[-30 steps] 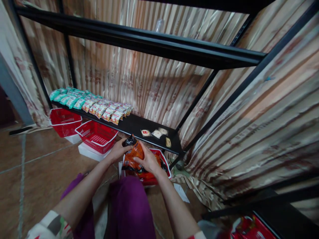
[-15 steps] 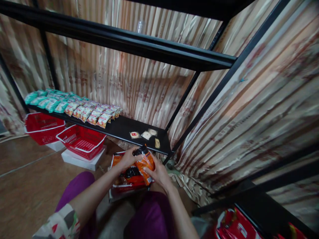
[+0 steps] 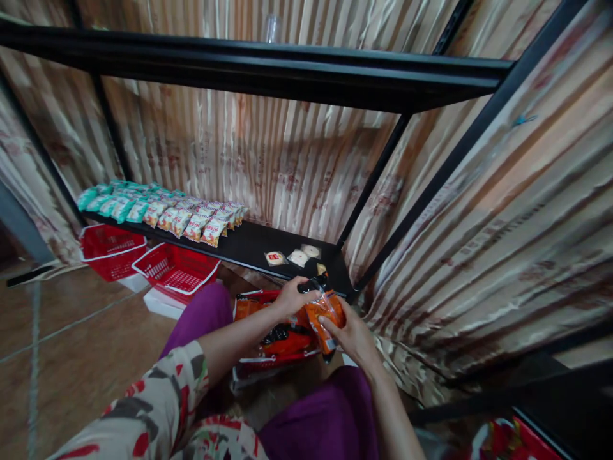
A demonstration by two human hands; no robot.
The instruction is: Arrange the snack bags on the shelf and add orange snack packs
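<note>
Between my two hands is an orange and black snack bag (image 3: pixel 322 313), held up just above a red basket (image 3: pixel 249 365). My left hand (image 3: pixel 293 298) pinches its dark upper part. Closed round its right side is my right hand (image 3: pixel 352 329), thumb across the front. More orange and black packets (image 3: pixel 282 345) fill the basket under my forearms. Behind the bag runs the low black shelf (image 3: pixel 249 248), where a few small round, flat packets (image 3: pixel 297 257) lie near the right end.
Rows of teal bags (image 3: pixel 115 206) and white-orange bags (image 3: pixel 196 222) cover the shelf's left part. Two more red baskets (image 3: pixel 112 252) sit on white boxes (image 3: pixel 160 304) at left. A black upper shelf (image 3: pixel 249 67) crosses overhead. Red packets (image 3: pixel 510 441) show at lower right.
The view has shifted, so the shelf and baskets appear further right. Both hands still hold the orange bag above the basket, its grip much the same.
</note>
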